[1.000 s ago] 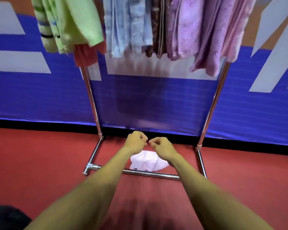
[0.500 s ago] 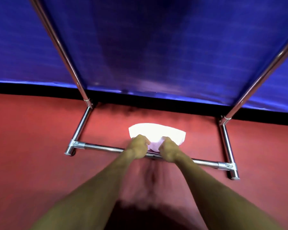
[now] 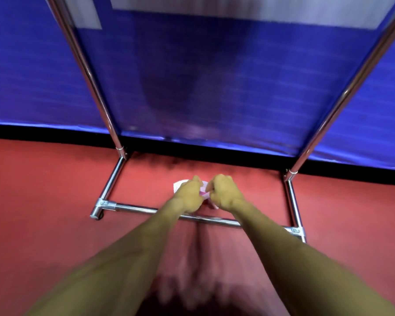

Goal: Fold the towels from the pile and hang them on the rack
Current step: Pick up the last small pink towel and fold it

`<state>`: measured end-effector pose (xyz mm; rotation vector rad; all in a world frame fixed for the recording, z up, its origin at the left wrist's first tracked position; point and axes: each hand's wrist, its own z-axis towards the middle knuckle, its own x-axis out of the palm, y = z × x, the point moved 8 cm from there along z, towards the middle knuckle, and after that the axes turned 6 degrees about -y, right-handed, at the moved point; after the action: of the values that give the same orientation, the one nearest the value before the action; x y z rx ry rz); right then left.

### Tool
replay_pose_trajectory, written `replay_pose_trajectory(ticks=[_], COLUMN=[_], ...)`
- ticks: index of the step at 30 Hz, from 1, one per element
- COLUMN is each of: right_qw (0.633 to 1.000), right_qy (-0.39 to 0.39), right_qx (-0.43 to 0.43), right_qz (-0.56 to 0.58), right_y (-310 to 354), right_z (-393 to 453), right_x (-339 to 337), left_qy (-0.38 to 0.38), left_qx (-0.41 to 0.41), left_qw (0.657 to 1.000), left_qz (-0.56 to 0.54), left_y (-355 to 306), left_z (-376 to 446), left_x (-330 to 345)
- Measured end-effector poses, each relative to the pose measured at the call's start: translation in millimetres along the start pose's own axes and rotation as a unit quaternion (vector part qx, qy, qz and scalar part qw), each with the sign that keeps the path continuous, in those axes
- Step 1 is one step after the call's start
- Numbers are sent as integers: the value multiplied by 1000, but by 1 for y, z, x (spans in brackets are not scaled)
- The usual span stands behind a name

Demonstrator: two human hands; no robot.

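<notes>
The towel (image 3: 180, 185), pale pink and white, lies bunched on the red floor (image 3: 43, 190) just below the middle of the frame, inside the rack's base and just beyond its front bar. Most of it is hidden under the two hands, so only a white corner at the left and a pink strip between the knuckles show. What shows runs roughly left to right, along the front bar, but it is too crumpled and too covered to say which way it points or to be sure of its long axis. The left hand (image 3: 188, 196) and right hand (image 3: 224, 193) sit side by side, nearly touching, fingers curled down and each pinching the cloth. As I judge it, this towel is only at the pick-up: not lifted clear, not folded, not hung. I see no other towels on the floor here, so this may be the last of the pile, though the frame cuts off the rack's top and I cannot tell how many already hang. The rack (image 3: 94, 87) shows as two chrome posts slanting up toward the upper left and upper right corners, joined by the low bar the forearms cross. Behind it stands a blue wall (image 3: 214, 76) with pale panels along the top edge.
</notes>
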<state>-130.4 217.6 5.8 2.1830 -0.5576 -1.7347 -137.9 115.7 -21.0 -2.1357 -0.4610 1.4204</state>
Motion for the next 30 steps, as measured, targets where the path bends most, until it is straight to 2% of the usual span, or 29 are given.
replay_pose_trajectory(ticks=[2, 6, 11, 14, 20, 25, 30], right_qw=[999, 994, 984, 972, 941, 937, 955], right_qy=[-26, -73, -130, -172, -254, -272, -238], right_qx=[-18, -69, -102, -127, -136, -143, -107], right_qz=[17, 53, 70, 100, 175, 167, 140], right_y=[24, 73, 116, 133, 143, 141, 135], right_z=[-14, -55, -122, -156, -182, -169, -155], right_x=[-37, -113, -195, -227, -256, -250, -252], left_qy=[-21, -60, -91, -114, -152, -182, -232], left_qx=[15, 45, 88, 133, 184, 174, 153], left_qw=[1000, 996, 991, 984, 971, 968, 961], left_qz=[-11, 44, -39, -12, 2, 14, -20], left_y=[-24, -72, -130, -158, -176, -148, -132], left_z=[-19, -62, -135, -171, -193, -176, -176], left_x=[-32, -102, -180, -211, -242, -245, -269])
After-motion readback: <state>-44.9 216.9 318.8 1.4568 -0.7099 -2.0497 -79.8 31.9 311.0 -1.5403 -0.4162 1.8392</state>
